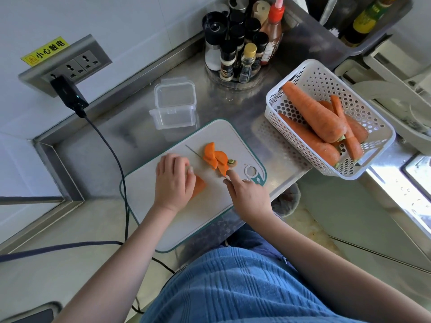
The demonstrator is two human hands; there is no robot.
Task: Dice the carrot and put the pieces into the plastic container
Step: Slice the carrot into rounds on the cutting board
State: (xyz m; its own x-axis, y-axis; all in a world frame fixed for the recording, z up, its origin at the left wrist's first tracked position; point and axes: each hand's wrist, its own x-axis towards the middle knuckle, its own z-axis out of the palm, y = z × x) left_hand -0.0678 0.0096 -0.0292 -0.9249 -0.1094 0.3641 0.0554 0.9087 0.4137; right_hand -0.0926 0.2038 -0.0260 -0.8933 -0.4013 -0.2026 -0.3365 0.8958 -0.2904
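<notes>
Left hand (173, 180) curls over a carrot piece (199, 185) mid-board. Right hand (247, 194) grips the knife (198, 157), blade among slices (215, 159). Plastic container (173, 103) stands beyond the cutting board's (210, 206) far edge.

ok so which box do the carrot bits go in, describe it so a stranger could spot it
Start at the white cutting board on the steel counter. Just beyond its far edge sits the plastic container, small, square and see-through. Unlike the white holed basket of whole carrots to the right, it is clear and holds nothing.

Orange carrot slices (215, 158); white, teal-edged cutting board (210, 206); white perforated basket (326, 89).
</notes>
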